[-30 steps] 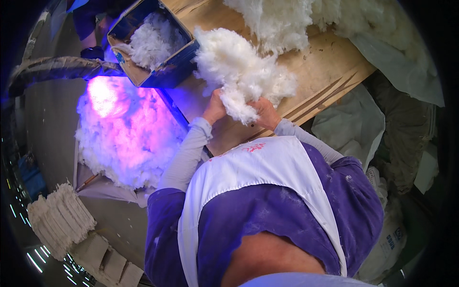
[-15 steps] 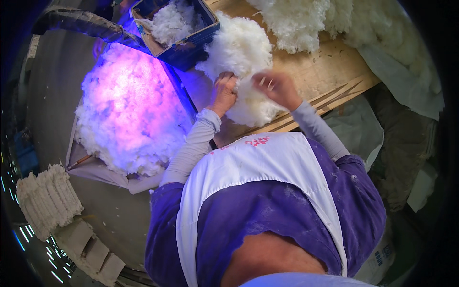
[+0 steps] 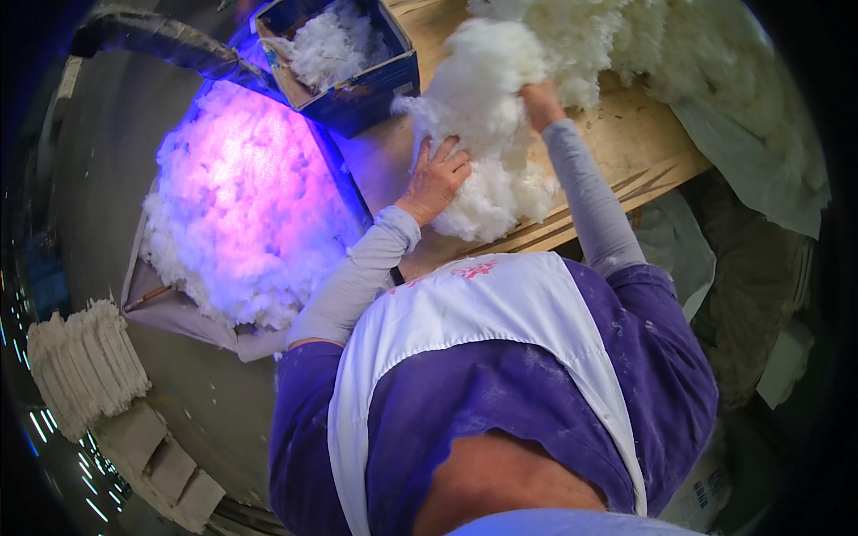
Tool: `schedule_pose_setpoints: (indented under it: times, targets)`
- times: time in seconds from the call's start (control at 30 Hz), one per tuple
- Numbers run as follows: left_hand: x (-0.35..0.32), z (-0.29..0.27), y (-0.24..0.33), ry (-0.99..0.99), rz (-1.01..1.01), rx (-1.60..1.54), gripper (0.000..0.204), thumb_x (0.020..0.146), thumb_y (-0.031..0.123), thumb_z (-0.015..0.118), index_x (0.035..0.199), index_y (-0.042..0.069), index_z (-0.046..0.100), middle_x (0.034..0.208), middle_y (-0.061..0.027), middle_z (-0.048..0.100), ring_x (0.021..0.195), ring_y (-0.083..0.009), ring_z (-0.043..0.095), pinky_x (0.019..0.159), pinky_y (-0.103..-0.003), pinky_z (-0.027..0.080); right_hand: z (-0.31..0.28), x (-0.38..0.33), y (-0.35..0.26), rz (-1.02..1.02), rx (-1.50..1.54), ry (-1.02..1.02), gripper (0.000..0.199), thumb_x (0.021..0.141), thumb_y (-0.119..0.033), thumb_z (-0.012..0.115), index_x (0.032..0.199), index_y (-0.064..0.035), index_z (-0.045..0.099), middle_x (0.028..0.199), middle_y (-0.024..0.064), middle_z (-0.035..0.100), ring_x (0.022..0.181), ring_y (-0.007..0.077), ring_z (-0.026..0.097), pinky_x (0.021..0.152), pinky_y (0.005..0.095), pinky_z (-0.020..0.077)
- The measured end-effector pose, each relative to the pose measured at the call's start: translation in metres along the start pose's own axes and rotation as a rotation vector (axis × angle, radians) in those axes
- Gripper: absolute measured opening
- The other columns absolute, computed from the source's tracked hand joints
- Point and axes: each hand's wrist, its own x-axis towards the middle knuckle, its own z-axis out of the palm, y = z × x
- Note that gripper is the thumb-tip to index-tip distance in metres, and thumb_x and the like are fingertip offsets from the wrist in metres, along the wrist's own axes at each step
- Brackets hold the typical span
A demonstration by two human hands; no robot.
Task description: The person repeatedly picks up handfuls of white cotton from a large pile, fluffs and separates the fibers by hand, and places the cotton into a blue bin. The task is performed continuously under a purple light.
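Observation:
A loose heap of fluffy white fibre (image 3: 496,67) lies on the wooden tabletop in front of me. My left hand (image 3: 436,181) rests against the near left side of this heap, its fingers spread apart over the fluff. At the right side, farther away, my right hand (image 3: 541,105) is sunk in the same heap and closed on a tuft; the fibre partly hides its fingertips. Between and below the hands a smaller clump hangs close to the table's near edge.
A blue box (image 3: 362,103) with some white fluff stands behind my left hand. To the left, a cloth-lined container (image 3: 174,314) holds a large fibre mound (image 3: 246,214) under purple light, with a dark hose (image 3: 165,40) above. More fibre (image 3: 706,76) is piled on the wooden table (image 3: 648,134) at far right.
My right hand has moved away from me and slightly right, into the heap. The left hand has shifted a little right and spread its fingers. The heap has shifted right.

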Motion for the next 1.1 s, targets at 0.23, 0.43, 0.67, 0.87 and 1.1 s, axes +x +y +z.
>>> schedule_pose_setpoints:
  times: [0.23,0.43,0.67,0.87,1.1]
  targets:
    - [0.013,0.033,-0.018,-0.149,-0.004,0.041,0.025,0.065,0.003,0.056,0.09,0.008,0.059,0.108,-0.003,0.054,0.116,-0.0274,0.043,0.089,-0.051,0.037,-0.128,0.035,-0.034,-0.428,-0.102,0.235,0.034,0.08,-0.009,0.052,0.113,-0.0007,0.052,0.104,0.0088,0.06,0.09,0.0232,0.059,0.073,0.0348,0.0513]
    - [0.074,0.026,-0.047,-0.159,-0.181,-0.045,0.034,0.071,0.011,0.059,0.105,0.011,0.055,0.116,-0.0082,0.046,0.121,-0.0324,0.035,0.094,-0.053,0.033,-0.161,0.017,-0.061,-0.623,-0.244,0.38,0.036,0.08,-0.01,0.053,0.115,-0.0006,0.051,0.106,0.0091,0.059,0.092,0.0227,0.058,0.075,0.0346,0.0504]
    - [0.1,-0.006,-0.05,-0.037,-0.369,-0.263,0.079,0.062,0.036,0.075,0.128,0.01,0.04,0.136,-0.0174,0.029,0.129,-0.0358,0.025,0.104,-0.045,0.025,-0.159,-0.023,-0.055,-0.604,-0.243,0.394,0.038,0.08,-0.01,0.054,0.117,-0.0004,0.049,0.108,0.0094,0.057,0.094,0.0222,0.057,0.077,0.0343,0.0493]
    - [0.088,-0.074,0.001,0.182,-0.316,-0.806,0.089,0.066,0.04,0.075,0.135,0.006,0.031,0.134,-0.0189,0.033,0.128,-0.0327,0.028,0.105,-0.04,0.024,-0.118,-0.033,-0.067,-0.566,-0.171,0.278,0.04,0.08,-0.011,0.054,0.118,-0.0003,0.048,0.11,0.0097,0.056,0.096,0.0217,0.056,0.079,0.034,0.0484]
    - [0.038,-0.132,0.015,-0.083,-0.529,-1.327,0.075,0.074,0.027,0.071,0.133,0.002,0.033,0.127,-0.0115,0.045,0.118,-0.0197,0.04,0.102,-0.033,0.029,-0.027,-0.061,-0.031,-0.467,-0.149,-0.034,0.042,0.08,-0.011,0.055,0.12,-0.0001,0.046,0.112,0.0101,0.055,0.099,0.0212,0.055,0.082,0.0338,0.0473]
